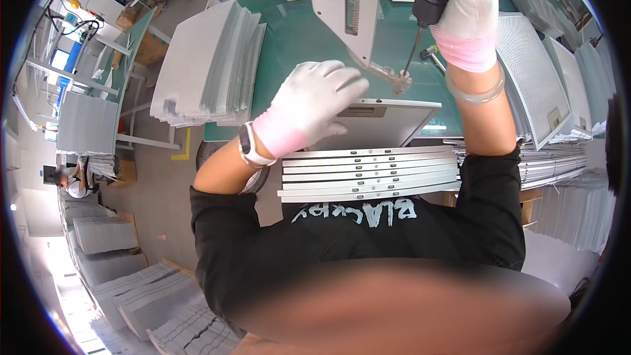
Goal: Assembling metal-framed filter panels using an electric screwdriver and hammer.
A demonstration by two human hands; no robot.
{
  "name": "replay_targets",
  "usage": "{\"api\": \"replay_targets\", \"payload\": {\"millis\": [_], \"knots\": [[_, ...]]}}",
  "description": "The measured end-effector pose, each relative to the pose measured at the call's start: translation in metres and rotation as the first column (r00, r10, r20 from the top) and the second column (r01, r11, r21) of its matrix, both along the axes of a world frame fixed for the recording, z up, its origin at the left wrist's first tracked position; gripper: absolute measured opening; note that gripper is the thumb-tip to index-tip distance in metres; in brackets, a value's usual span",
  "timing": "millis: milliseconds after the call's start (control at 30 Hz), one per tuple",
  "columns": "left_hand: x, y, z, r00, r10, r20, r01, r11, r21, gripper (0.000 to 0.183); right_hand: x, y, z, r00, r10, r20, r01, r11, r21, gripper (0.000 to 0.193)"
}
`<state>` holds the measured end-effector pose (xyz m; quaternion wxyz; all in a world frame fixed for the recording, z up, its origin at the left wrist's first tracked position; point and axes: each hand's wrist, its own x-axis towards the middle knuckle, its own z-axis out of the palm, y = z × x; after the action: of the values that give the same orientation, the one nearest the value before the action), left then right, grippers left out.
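My right hand (468, 10), in a white glove with a pink cuff, is wrapped round a black power screwdriver (431, 1). Its long bit points down to the tip of a metal fixture arm (399, 81). My left hand (314, 100), gloved the same way, hovers with fingers stretched and thumb apart, and nothing shows in it. Below and right of that hand a framed mesh panel (384, 133) stands tilted at the table's near edge, a recessed handle near its top. Whether the left fingertips touch the panel's frame I cannot tell.
Several framed panels (371, 173) are stacked against my body. Mesh sheets (204, 66) stand piled at the left of the green table (282, 33), and more panels (532, 79) lean at the right. A grey machine bracket (345, 10) rises mid-table. Another person (77, 183) is far left.
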<state>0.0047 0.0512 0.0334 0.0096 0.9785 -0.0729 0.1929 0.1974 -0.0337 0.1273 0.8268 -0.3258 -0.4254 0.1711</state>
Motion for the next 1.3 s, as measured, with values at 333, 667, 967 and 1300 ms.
{"api": "replay_targets", "payload": {"millis": [333, 667, 967, 1300], "knots": [[0.004, -0.002, -0.056, 0.988, 0.154, 0.022, -0.155, 0.985, 0.077, 0.023, -0.02, 0.008, -0.04, 0.985, 0.154, -0.076, -0.148, 0.986, 0.07, 0.044], [0.006, -0.007, -0.07, 0.963, 0.253, 0.091, -0.266, 0.948, 0.175, 0.029, -0.013, 0.026, -0.048, 0.986, 0.159, -0.048, -0.153, 0.982, 0.115, 0.033], [0.009, -0.009, -0.075, 0.939, 0.262, 0.224, -0.299, 0.942, 0.151, 0.031, -0.018, 0.01, -0.071, 0.98, 0.182, 0.076, -0.19, 0.975, 0.112, 0.04], [0.014, -0.012, -0.066, 0.948, 0.249, 0.198, -0.254, 0.967, 0.002, 0.025, -0.026, 0.006, -0.096, 0.978, 0.197, 0.069, -0.199, 0.98, 0.013, 0.033]]}}
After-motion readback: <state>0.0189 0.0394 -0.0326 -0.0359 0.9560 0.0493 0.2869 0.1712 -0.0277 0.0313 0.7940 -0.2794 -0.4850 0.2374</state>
